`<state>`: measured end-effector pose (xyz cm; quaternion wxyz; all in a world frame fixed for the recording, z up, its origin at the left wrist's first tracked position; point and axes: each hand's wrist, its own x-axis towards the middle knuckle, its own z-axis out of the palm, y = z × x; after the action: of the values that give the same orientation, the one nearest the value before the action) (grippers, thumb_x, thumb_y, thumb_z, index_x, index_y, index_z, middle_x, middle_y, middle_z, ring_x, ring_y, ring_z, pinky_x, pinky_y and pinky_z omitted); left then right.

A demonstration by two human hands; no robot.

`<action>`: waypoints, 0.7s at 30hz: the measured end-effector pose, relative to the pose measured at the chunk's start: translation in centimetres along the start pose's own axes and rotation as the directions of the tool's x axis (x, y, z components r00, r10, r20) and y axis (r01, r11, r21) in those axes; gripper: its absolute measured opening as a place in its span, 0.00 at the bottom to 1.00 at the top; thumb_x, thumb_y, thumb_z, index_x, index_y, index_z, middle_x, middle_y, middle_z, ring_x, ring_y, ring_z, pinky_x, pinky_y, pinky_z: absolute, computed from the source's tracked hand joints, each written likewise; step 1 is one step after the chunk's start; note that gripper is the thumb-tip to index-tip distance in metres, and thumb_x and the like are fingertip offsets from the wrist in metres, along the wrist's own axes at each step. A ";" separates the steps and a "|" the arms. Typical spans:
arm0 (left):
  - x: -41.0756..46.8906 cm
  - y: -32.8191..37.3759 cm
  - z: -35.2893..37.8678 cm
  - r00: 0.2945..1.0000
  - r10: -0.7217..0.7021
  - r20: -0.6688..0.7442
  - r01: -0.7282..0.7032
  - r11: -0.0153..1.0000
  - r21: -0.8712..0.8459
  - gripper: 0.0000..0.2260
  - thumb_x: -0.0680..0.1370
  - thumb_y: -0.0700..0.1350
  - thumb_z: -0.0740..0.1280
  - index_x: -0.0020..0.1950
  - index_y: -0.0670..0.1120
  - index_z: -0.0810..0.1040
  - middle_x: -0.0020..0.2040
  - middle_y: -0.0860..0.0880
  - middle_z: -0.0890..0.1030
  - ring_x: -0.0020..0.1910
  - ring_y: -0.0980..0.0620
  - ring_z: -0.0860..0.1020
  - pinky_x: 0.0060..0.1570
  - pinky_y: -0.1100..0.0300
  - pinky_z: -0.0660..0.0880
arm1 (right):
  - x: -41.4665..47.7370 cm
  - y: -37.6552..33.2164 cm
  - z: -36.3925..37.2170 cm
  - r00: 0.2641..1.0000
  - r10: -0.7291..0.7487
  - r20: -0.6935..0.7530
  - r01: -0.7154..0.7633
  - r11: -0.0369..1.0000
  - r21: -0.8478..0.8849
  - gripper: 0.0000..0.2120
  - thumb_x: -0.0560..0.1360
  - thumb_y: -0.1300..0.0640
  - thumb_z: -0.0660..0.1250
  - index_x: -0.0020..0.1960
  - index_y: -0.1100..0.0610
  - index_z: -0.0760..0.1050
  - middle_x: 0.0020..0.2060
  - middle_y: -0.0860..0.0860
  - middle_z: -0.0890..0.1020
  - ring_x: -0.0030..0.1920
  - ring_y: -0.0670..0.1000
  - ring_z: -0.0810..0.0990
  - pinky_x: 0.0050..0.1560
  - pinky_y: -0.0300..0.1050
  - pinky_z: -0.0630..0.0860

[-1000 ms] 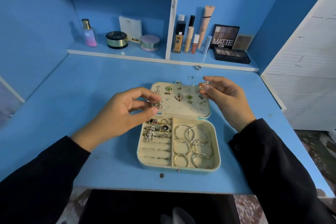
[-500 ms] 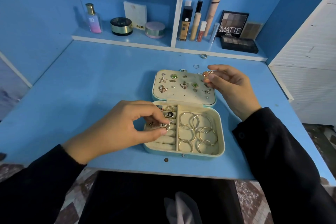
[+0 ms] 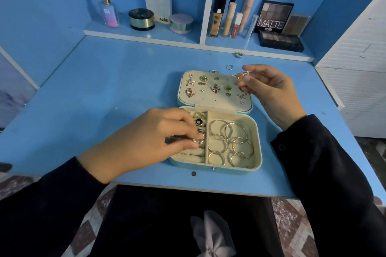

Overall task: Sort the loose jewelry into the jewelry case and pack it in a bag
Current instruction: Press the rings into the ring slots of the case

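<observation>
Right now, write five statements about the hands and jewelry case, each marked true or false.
The jewelry case lies open on the desk. True.
The hoop earrings lie in its left compartment. False: they lie in the right one.
The right hand pinches an orange ring by the lid's far corner. True.
The left hand lies flat on the desk. False: it pinches a silver ring at the ring rolls.
No jewelry remains on the desk. False: small rings lie behind the case.
</observation>
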<state>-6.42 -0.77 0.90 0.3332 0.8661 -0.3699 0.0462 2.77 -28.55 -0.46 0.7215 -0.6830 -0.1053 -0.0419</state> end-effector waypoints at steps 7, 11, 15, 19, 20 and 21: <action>0.1 -0.6 -0.4 1.000 0.022 0.016 -0.022 0.999 0.025 0.09 0.78 0.50 0.69 0.54 0.50 0.85 0.49 0.57 0.79 0.48 0.55 0.80 0.48 0.57 0.77 | 0.1 0.2 -0.1 1.000 0.000 0.005 0.000 1.000 -0.019 0.14 0.72 0.60 0.71 0.57 0.62 0.78 0.44 0.53 0.86 0.45 0.53 0.83 0.51 0.45 0.79; 0.2 -0.7 -0.3 1.000 0.028 -0.007 -0.028 0.999 0.034 0.08 0.76 0.48 0.70 0.53 0.51 0.86 0.48 0.57 0.81 0.48 0.57 0.81 0.47 0.57 0.77 | 0.0 0.1 0.0 1.000 0.003 0.008 -0.003 1.000 -0.028 0.13 0.72 0.61 0.70 0.56 0.61 0.78 0.43 0.52 0.86 0.44 0.52 0.83 0.50 0.44 0.78; 0.3 -0.9 0.0 0.999 0.033 -0.007 -0.033 0.997 0.067 0.07 0.76 0.48 0.70 0.52 0.51 0.86 0.46 0.56 0.81 0.45 0.58 0.79 0.45 0.59 0.76 | -0.1 -0.3 0.0 1.000 0.003 0.005 -0.003 1.000 0.000 0.13 0.72 0.59 0.70 0.56 0.59 0.78 0.42 0.52 0.86 0.44 0.52 0.82 0.51 0.44 0.78; 0.4 -0.8 -0.1 0.997 0.066 0.029 -0.069 0.989 0.129 0.08 0.77 0.49 0.69 0.53 0.51 0.86 0.44 0.54 0.80 0.43 0.57 0.78 0.46 0.63 0.73 | -0.3 -0.4 0.4 1.000 0.010 0.011 -0.010 1.000 0.029 0.13 0.72 0.58 0.70 0.56 0.57 0.79 0.44 0.53 0.86 0.45 0.53 0.82 0.52 0.45 0.77; 0.5 -0.8 -0.2 0.996 0.072 0.049 -0.079 0.988 0.136 0.09 0.78 0.50 0.68 0.54 0.51 0.85 0.44 0.55 0.80 0.43 0.58 0.78 0.46 0.64 0.73 | -0.3 -0.5 0.5 1.000 0.009 0.018 -0.010 0.999 0.031 0.13 0.72 0.58 0.70 0.56 0.58 0.79 0.45 0.54 0.86 0.45 0.54 0.82 0.52 0.44 0.77; 0.5 -0.8 -0.3 0.995 0.071 0.071 -0.080 0.987 0.136 0.10 0.78 0.52 0.67 0.54 0.52 0.85 0.45 0.56 0.80 0.43 0.58 0.78 0.46 0.63 0.73 | -0.4 -0.6 0.5 1.000 0.012 0.025 -0.012 0.999 0.035 0.13 0.72 0.57 0.70 0.55 0.59 0.79 0.45 0.54 0.86 0.46 0.54 0.82 0.52 0.44 0.77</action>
<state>-5.42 -0.48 0.87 0.2578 0.8735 -0.4091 0.0558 2.25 -28.10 0.07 0.7323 -0.6714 -0.1109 -0.0272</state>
